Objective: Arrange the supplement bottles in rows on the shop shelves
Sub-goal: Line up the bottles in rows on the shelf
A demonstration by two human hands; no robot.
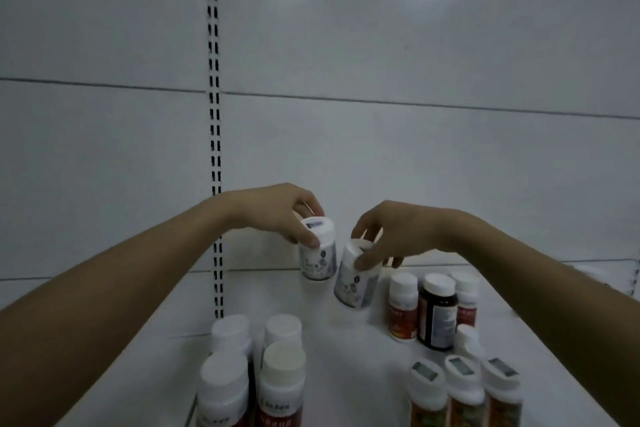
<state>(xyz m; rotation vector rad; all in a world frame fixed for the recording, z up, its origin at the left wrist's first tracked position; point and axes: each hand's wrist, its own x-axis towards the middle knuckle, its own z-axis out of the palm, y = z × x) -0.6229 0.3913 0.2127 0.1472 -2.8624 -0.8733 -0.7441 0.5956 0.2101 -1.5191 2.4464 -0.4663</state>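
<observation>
A: Item one, nearest edge, left?

B: Four tall white-capped plastic bottles [254, 367] in a tight block of two by two on the white metal shelf [346, 350]. The front pair are cut off by the bottom of the frame; one shows a red label, the print too blurred to read.

A: Nearest edge, right?

B: Three white-capped bottles with orange-patterned labels [464, 392], side by side in a row, bases cut off. Each cap carries a dark sticker, illegible.

A: Behind those?

B: A cluster: a dark amber bottle with a white cap [437, 312] between two red-labelled white bottles [402, 305], plus a small white bottle [467, 340] partly hidden by the front row.

A: The hands?

B: The left hand [277, 215] grips the cap of a white bottle with a grey-printed label [318, 253], fingers curled round it from above; the bottle is upright, at the back of the shelf. The right hand [391, 236] pinches the cap of a second white grey-labelled bottle [355, 282], tilted, just beside the first. Whether its base touches the shelf cannot be told.

A: Farthest?

B: Pale grey back panel [415, 80] with a slotted upright strip [214, 114], its lower stretch hidden behind the left forearm.
</observation>
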